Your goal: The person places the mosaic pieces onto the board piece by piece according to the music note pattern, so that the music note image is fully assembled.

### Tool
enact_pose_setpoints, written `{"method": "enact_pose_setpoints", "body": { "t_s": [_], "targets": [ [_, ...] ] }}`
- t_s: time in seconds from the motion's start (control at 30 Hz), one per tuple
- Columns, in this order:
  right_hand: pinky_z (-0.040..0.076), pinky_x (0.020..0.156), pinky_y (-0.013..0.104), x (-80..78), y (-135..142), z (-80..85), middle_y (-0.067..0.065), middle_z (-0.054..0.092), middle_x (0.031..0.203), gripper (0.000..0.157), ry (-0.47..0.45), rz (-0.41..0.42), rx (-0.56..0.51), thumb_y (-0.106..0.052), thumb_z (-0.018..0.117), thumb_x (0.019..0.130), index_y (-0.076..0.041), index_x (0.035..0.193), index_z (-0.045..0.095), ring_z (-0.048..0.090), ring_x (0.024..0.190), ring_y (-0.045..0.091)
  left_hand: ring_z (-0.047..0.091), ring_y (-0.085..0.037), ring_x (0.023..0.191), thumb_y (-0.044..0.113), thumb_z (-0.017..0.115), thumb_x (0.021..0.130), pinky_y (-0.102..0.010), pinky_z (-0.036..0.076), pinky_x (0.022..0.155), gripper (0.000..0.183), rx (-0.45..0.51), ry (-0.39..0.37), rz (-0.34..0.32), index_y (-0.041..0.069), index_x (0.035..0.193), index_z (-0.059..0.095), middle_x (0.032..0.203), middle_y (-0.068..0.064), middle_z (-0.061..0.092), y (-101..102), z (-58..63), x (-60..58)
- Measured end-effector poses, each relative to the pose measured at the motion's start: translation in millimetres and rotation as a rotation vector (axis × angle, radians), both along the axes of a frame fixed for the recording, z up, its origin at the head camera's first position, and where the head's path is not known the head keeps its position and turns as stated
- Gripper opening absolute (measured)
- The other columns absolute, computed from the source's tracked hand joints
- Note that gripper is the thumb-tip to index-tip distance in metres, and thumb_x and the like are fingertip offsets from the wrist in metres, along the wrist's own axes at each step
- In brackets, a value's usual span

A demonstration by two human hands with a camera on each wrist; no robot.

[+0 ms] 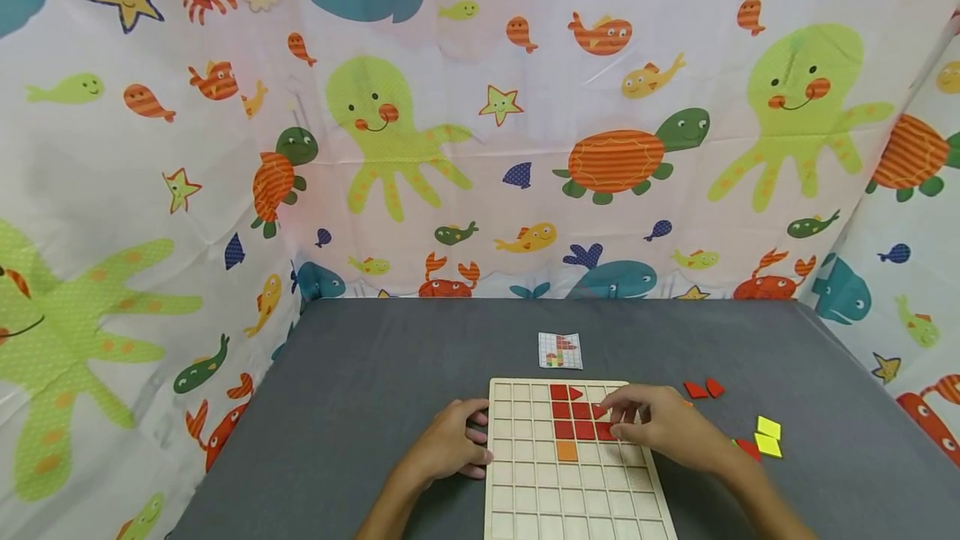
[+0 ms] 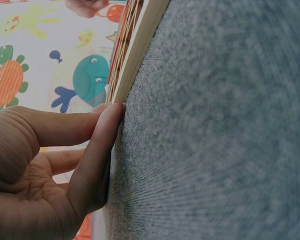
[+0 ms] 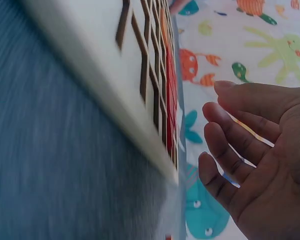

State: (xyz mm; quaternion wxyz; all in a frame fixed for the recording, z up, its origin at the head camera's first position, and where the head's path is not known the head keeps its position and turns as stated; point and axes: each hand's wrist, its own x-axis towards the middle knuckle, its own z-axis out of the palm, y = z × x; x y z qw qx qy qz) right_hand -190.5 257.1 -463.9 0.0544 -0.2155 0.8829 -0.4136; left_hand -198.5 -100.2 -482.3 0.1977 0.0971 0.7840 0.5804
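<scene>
A wooden grid board [image 1: 558,473] lies on the grey table. Its upper part carries several red square tiles [image 1: 581,430], a red triangular tile [image 1: 575,394] and one orange square tile [image 1: 567,451]. My left hand [image 1: 452,442] rests its fingertips against the board's left edge, and the left wrist view shows thumb and finger [image 2: 92,155] touching that edge. Over the right side of the red tiles hovers my right hand [image 1: 656,425]. Its fingers are loosely bent and apart, with nothing visible between them in the right wrist view. In the head view, its fingertips partly cover the tiles there.
A small printed pattern card [image 1: 560,351] lies behind the board. To the right are loose red tiles [image 1: 695,390], yellow tiles [image 1: 768,444] and another red piece [image 1: 748,448] partly behind the right arm. A sea-animal curtain [image 1: 450,148] surrounds the table.
</scene>
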Motion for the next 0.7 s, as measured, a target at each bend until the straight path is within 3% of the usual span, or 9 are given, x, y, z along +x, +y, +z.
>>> {"method": "enact_pose_setpoints", "body": {
  "t_s": [0.37, 0.5, 0.7],
  "targets": [
    [0.058, 0.070, 0.023, 15.4, 50.9, -0.7, -0.004, 0.068, 0.095, 0.027, -0.012, -0.135, 0.026, -0.021, 0.082, 0.094, -0.011, 0.118, 0.075, 0.063, 0.085, 0.006, 0.062, -0.027, 0.102, -0.019, 0.076, 0.080, -0.038, 0.068, 0.062, 0.079, 0.007, -0.001, 0.001, -0.005, 0.152, 0.049, 0.127, -0.016, 0.054, 0.5, 1.4, 1.9],
    [0.056, 0.067, 0.023, 22.1, 64.3, -5.1, -0.008, 0.069, 0.093, 0.027, 0.027, -0.179, 0.079, -0.021, 0.084, 0.092, -0.014, 0.117, 0.076, 0.063, 0.082, 0.002, 0.062, -0.026, 0.101, -0.019, 0.076, 0.080, -0.038, 0.068, 0.062, 0.079, 0.009, -0.003, 0.003, -0.005, 0.152, 0.049, 0.126, -0.016, 0.053, 0.1, 1.2, 2.0],
    [0.056, 0.068, 0.023, 27.9, 87.2, -11.2, -0.003, 0.073, 0.103, 0.034, -0.028, -0.248, 0.189, -0.024, 0.087, 0.088, -0.013, 0.118, 0.076, 0.063, 0.083, 0.002, 0.062, -0.027, 0.102, -0.019, 0.076, 0.080, -0.038, 0.068, 0.062, 0.079, 0.009, -0.003, 0.001, -0.005, 0.152, 0.049, 0.126, -0.016, 0.054, 0.3, 0.9, 2.2]
  ]
}}
